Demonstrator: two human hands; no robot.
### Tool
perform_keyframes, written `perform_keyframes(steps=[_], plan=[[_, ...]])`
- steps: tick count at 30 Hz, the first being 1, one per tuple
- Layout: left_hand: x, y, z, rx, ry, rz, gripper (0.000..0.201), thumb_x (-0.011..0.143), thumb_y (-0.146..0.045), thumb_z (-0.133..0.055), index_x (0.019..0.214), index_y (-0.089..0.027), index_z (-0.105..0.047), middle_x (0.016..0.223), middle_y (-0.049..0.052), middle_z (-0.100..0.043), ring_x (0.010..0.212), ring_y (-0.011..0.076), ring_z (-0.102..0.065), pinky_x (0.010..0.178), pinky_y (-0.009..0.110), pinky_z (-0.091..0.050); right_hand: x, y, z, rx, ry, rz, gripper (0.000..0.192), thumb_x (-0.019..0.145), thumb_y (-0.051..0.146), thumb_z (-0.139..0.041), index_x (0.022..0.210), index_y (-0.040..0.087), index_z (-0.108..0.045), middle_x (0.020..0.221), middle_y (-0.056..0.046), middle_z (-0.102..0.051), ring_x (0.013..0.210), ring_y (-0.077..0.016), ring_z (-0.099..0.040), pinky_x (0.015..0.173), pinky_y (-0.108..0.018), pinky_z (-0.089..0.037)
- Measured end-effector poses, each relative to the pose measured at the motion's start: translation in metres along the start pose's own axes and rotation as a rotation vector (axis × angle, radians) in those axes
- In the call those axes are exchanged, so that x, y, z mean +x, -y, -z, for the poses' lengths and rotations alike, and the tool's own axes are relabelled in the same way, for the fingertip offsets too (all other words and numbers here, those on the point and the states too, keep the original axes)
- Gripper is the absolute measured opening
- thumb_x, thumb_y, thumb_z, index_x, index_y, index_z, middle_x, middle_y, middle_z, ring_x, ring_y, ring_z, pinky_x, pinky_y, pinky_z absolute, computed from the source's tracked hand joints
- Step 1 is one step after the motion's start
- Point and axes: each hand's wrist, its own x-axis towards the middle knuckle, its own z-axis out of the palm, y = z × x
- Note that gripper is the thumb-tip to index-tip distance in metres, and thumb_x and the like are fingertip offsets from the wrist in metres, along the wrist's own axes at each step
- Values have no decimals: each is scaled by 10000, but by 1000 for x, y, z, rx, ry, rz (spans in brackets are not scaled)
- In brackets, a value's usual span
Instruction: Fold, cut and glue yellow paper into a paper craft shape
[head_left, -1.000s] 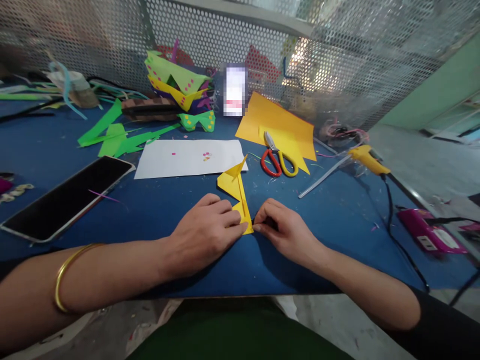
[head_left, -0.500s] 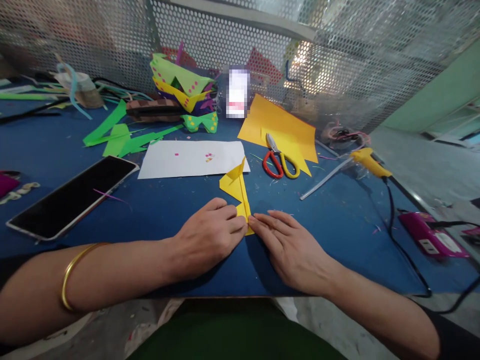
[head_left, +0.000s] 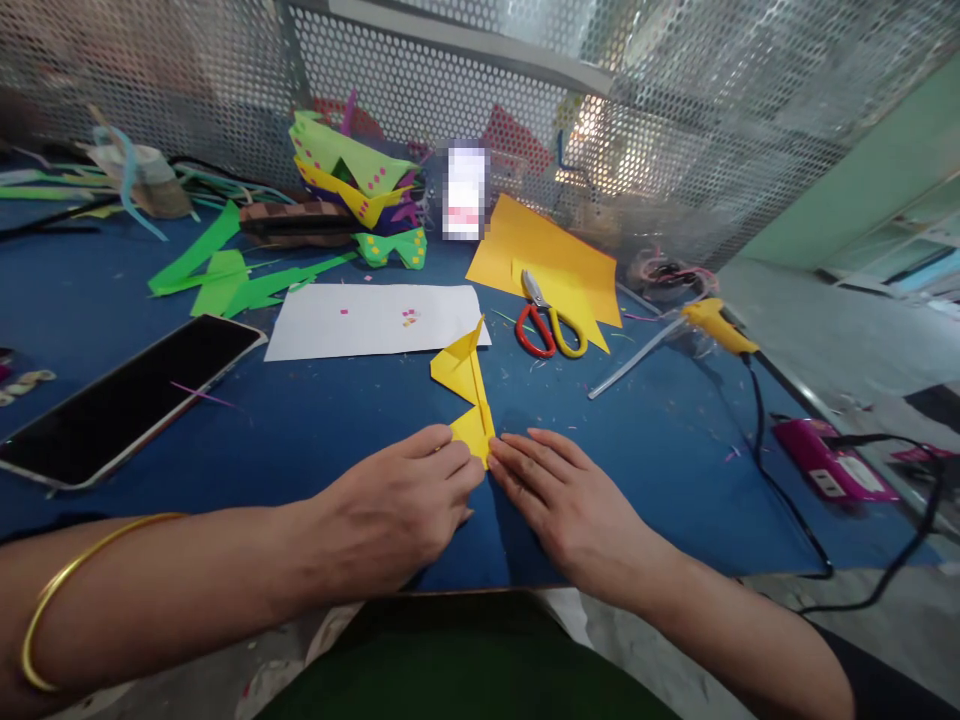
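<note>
A folded yellow paper bow shape lies on the blue table, its narrow waist between two flared ends. My left hand is closed at its near end, fingers curled and pinching the left corner. My right hand lies flat with fingers stretched out, its fingertips touching the paper's right edge. Part of the near end is hidden under my left fingers. Just beyond the bow lies a white sheet with tiny pink and yellow paper bits on it.
Scissors lie on yellow sheets. A yellow glue gun and a magenta box are at right; a black phone is at left. Green paper strips and paper masks lie behind. A lit phone stands upright.
My left hand has slid slightly left and down, uncovering more of the bow's near end. My right hand stays at the right edge. The whole view has shifted slightly.
</note>
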Motion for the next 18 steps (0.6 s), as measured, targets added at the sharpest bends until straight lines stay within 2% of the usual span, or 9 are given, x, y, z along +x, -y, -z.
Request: perform_keyframes(steps=[5, 12, 18], plan=[[2, -1, 0, -38, 39, 13, 195, 940, -253, -507, 849, -161, -653, 901, 56, -610, 834, 236, -503, 807, 418, -344, 2, 6, 2, -56, 34, -47, 411, 909, 120, -456, 1295, 15, -550, 1350, -206, -573, 1245, -313, -541, 1063, -528, -416], [0, -9, 5, 11, 71, 36, 238, 925, -288, -520, 968, -106, -666, 923, 87, -625, 855, 258, -490, 810, 426, -337, 11, 23, 5, -110, 42, -119, 430, 847, 85, -461, 1236, -39, -594, 1255, -249, -628, 1156, -337, -612, 989, -497, -498], [1, -12, 7, -10, 98, 58, 286, 909, -320, -542, 1019, -87, -667, 967, 98, -632, 891, 266, -486, 854, 430, -323, 15, 30, -2, -206, -37, -129, 400, 835, 77, -432, 1144, -32, -661, 1204, -241, -660, 1106, -333, -646, 931, -460, -540]])
